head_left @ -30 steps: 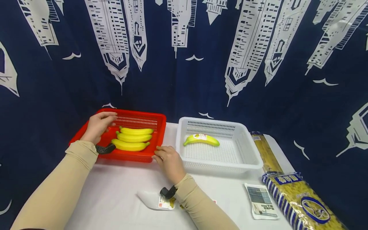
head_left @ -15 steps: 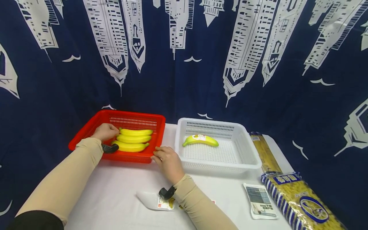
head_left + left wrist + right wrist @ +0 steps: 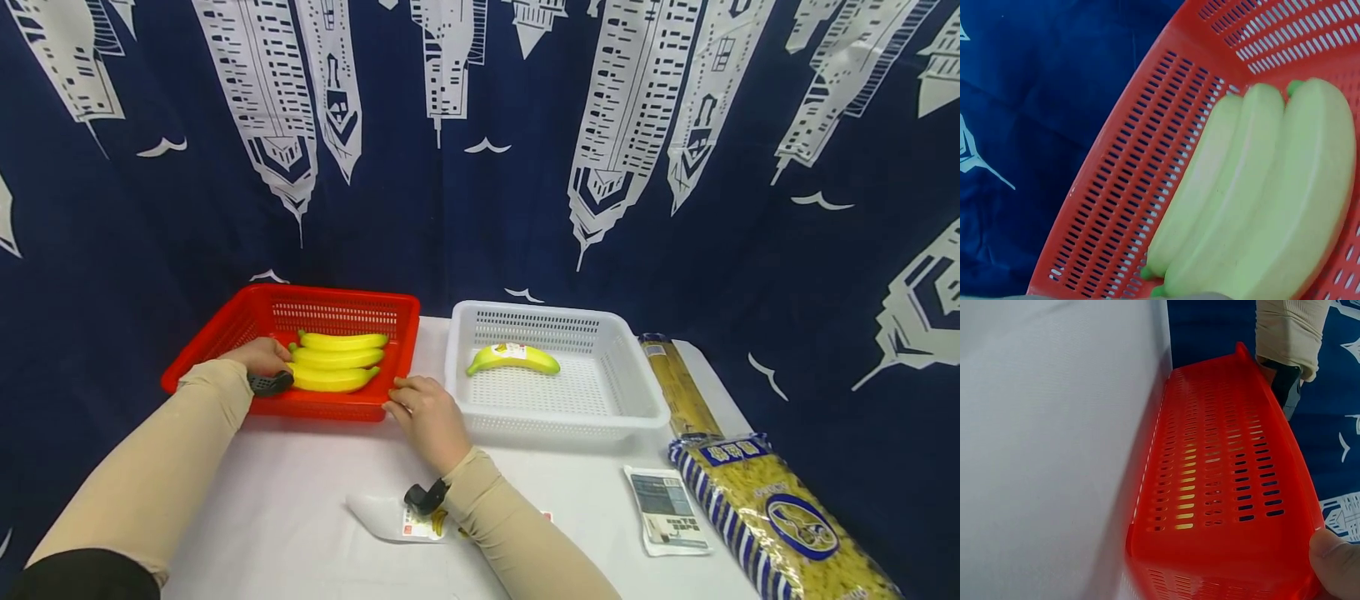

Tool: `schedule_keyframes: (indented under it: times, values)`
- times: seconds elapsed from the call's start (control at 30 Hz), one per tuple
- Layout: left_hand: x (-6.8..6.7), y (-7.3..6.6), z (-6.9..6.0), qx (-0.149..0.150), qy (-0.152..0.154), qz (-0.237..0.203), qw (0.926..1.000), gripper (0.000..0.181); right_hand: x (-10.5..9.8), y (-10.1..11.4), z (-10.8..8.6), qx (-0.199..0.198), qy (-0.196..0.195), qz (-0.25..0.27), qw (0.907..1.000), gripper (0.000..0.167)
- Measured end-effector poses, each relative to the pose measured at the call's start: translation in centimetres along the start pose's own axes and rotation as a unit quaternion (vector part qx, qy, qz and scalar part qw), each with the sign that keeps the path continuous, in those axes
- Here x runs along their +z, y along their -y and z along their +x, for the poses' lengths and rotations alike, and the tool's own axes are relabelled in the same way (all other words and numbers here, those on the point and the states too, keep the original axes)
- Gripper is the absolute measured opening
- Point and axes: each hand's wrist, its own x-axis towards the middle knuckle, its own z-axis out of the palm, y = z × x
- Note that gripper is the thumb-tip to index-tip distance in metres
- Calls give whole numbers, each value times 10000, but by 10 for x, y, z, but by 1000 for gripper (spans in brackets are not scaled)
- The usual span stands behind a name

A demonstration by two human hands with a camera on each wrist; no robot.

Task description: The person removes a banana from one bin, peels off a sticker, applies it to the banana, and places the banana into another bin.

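Three yellow bananas (image 3: 337,357) lie side by side in a red basket (image 3: 347,300). My left hand (image 3: 262,357) reaches into the basket at their stem ends. Its fingers cover the stem of the nearest banana (image 3: 1310,162), and whether they pinch it is hidden; the left wrist view shows only a sliver of the hand at its bottom edge. At the basket's near right corner, my right hand (image 3: 429,417) holds the rim, with the thumb (image 3: 1335,562) on top. A greener banana (image 3: 513,358) with a label lies in a white basket (image 3: 652,408).
In front of the baskets lies a strip of banana labels (image 3: 390,518), partly under my right forearm. To the right are a small white packet (image 3: 670,511), a bag of pasta (image 3: 787,525) and a long brown package (image 3: 678,387). A dark blue patterned cloth (image 3: 420,225) hangs behind.
My left hand has come down from above the red basket's left side to the bananas' stem ends, then nearer to the closest banana. My right hand stays at the corner. The view shifted slightly.
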Motion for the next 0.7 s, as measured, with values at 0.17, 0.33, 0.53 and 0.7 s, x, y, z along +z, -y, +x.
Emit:
schedule_keyframes:
  times: [0.17, 0.33, 0.53, 0.7]
  values:
    - [-1, 2, -3, 71, -22, 11, 10000, 62, 0, 0, 1, 25, 9, 26, 10000, 16]
    - [1, 0, -8, -16, 45, -323, 9995, 65, -1, 1, 1, 54, 4, 6, 10000, 17]
    - [5, -5, -12, -26, 97, -155, 9998, 65, -1, 2, 1, 95, 27, 8, 10000, 17]
    - [5, -9, -15, -18, 248, 248, 9994, 63, -1, 2, 0, 156, 42, 30, 9999, 17]
